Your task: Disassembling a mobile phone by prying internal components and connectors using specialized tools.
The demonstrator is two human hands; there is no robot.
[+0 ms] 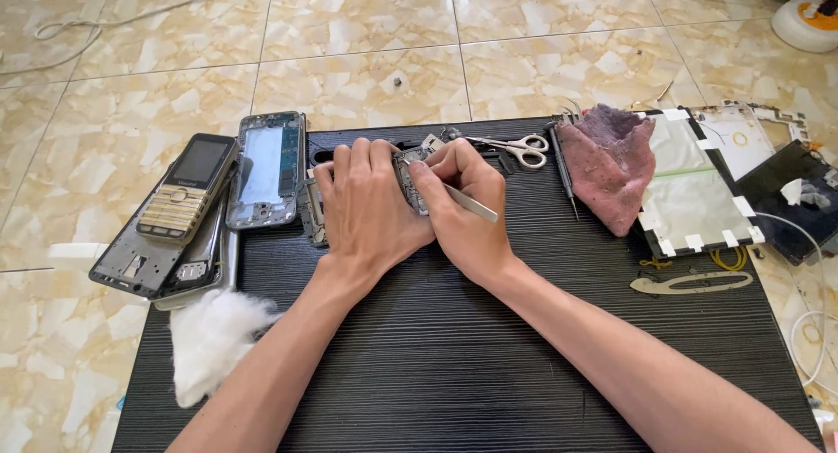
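Left hand presses a small circuit board flat on the mat; right hand, at 3 o'clock, pinches tweezers. The board looks light, thin, fragile; best held by its edges.

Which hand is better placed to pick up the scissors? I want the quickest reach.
Probably the right hand: it is nearer the scissors, though it holds tweezers. The left hand lies farther away.
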